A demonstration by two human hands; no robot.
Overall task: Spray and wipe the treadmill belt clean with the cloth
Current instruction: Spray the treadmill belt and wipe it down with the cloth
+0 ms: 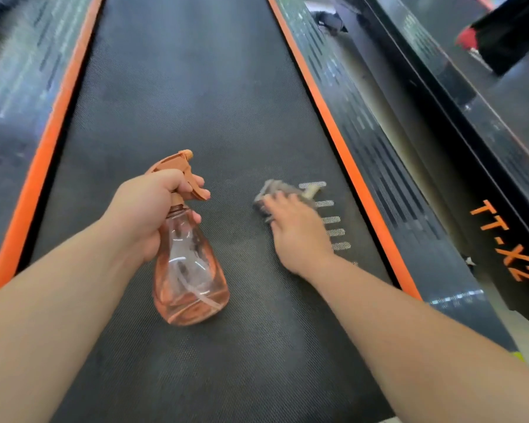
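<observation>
head view, left hand (141,209) gripping spray bottle (190,270), little liquid inside

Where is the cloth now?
Head view: the cloth lies on the treadmill belt, right of centre, pressed under the right hand, beside the white dash marks and right of the spray bottle.

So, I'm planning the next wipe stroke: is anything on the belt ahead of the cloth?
Nothing visible. The belt beyond the cloth under the right hand lies bare; the spray bottle in the left hand is off to its left.
</observation>
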